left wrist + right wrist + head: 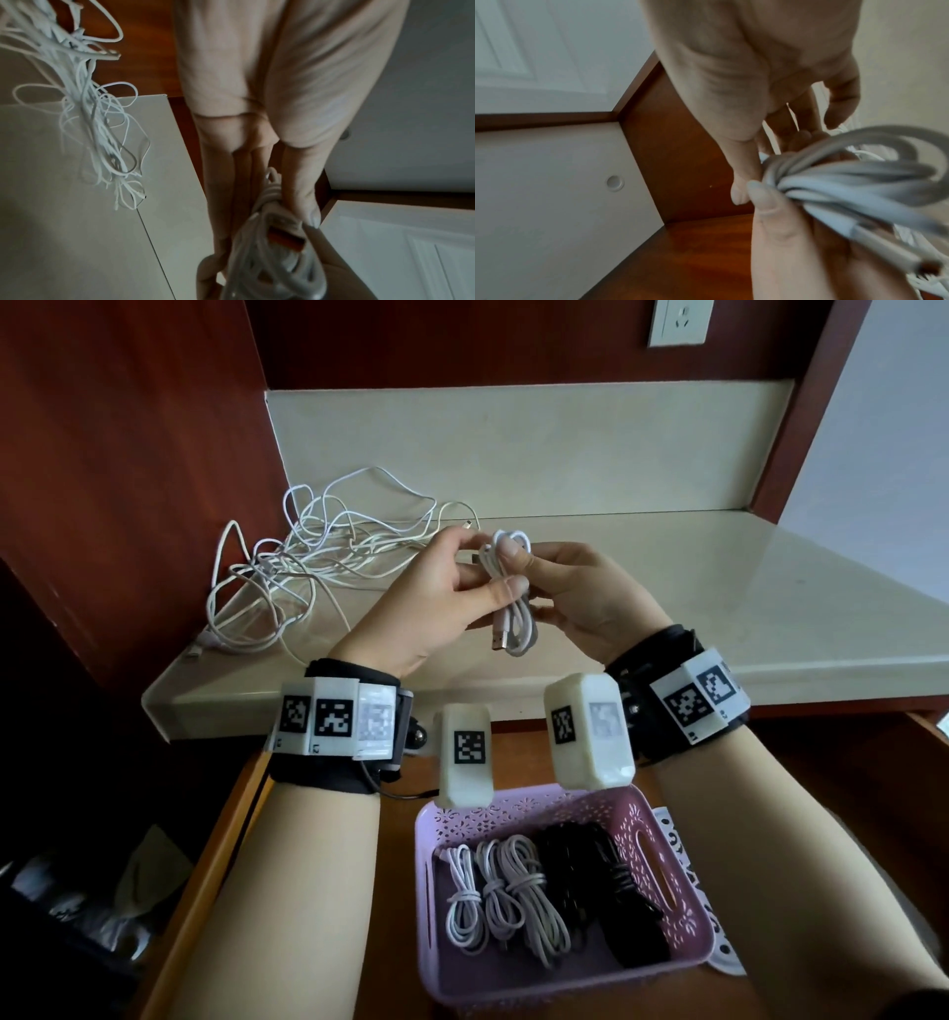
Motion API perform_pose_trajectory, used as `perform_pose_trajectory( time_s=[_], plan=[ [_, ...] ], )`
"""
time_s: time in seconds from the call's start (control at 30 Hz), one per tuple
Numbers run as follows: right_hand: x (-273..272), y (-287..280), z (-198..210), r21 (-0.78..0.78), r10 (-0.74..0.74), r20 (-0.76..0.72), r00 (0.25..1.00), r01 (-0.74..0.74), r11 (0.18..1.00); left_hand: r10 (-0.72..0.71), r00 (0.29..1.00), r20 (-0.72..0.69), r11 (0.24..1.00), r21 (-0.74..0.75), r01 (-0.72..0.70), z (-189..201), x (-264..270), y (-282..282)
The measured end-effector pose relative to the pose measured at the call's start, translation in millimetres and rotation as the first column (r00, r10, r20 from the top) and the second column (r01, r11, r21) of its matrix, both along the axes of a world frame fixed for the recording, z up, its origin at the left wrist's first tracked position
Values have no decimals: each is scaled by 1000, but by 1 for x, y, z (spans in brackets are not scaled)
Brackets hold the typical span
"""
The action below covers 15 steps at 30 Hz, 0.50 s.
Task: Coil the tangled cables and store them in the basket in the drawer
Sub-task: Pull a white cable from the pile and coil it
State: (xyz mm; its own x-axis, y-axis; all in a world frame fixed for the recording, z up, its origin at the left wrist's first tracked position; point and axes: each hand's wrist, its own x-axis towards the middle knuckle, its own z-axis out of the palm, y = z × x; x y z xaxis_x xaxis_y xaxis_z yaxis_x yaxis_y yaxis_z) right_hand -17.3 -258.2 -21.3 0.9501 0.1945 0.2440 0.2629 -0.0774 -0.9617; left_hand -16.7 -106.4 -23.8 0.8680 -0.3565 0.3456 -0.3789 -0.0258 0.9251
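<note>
Nearest my head view sits the lilac basket (662,924) in the open wooden drawer (231,829), below my forearms. It holds three white coiled bundles (493,896) side by side on its left and a dark mass of black cables (601,891) on its right; I cannot count the black ones, they merge into one shape. A white perforated piece (683,865) peeks from behind the basket's right wall, mostly hidden. Above the drawer, both hands meet over the front edge of the pale worktop (719,588). My left hand (436,593) pinches the white cable bundle (513,603) between thumb and fingers, and my right hand (590,588) grips the same bundle with its thumb pressed on the upper loops. A USB plug (499,643) hangs free at the bundle's lower end. In the wrist views the bundle is blurred and cut off by the frame edge. The remaining tangled cables (308,567) lie loose on the worktop to the left, near the wooden side panel, one strand drooping over the front edge.
</note>
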Motion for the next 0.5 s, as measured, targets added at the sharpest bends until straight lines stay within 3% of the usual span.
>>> perform_pose_trajectory(
  time_s=[0.17, 0.27, 0.33, 0.5],
  plan=[
    [5, -7, -6, -5, 14, -60, 998, -14, 1000, 61, 997, 45, 982, 175, -68, 1, 0, 1],
    [8, -11, -7, -28, -51, -46, 998, 50, 998, 55, 994, -92, 997, 62, -50, 4, -3, 5],
    [8, -14, -4, -19, -47, -34, 998, 47, 999, 49, 993, -103, 994, 106, -38, 5, -3, 9],
    [1, -14, 1, 21, 121, -123, 985, -120, 993, 56, 998, -14, 966, 254, -50, 1, 1, 10]
  ],
)
